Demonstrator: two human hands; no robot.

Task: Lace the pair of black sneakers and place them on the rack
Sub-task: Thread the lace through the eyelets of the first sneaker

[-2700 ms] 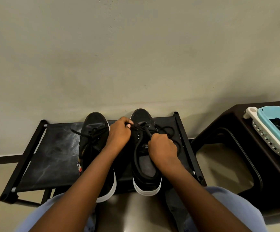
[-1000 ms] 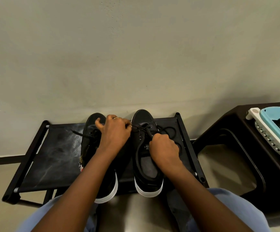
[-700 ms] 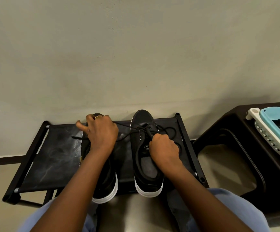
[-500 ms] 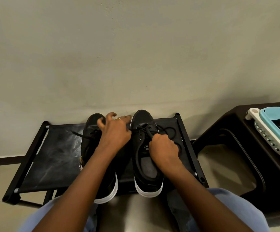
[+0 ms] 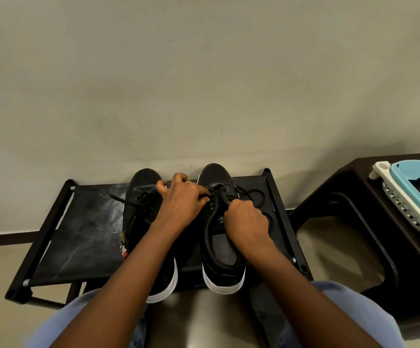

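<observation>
Two black sneakers with white soles stand side by side on the black rack (image 5: 78, 229), toes toward the wall. The left sneaker (image 5: 138, 197) has loose laces trailing to the left. Over the right sneaker (image 5: 219, 247), my left hand (image 5: 181, 202) pinches a black lace (image 5: 217, 194) at the left eyelets. My right hand (image 5: 246, 222) grips the lace on the shoe's tongue side with curled fingers. A loop of lace lies on the rack to the right of that shoe.
A plain wall rises just behind the rack. A dark stool (image 5: 379, 222) stands to the right, carrying a white and blue basket (image 5: 409, 197). My knees in blue fabric fill the bottom of the view.
My left hand swung out to the left, drawing the lace taut, then came back to the right sneaker's eyelets. My right hand stayed in place, gripping the lace.
</observation>
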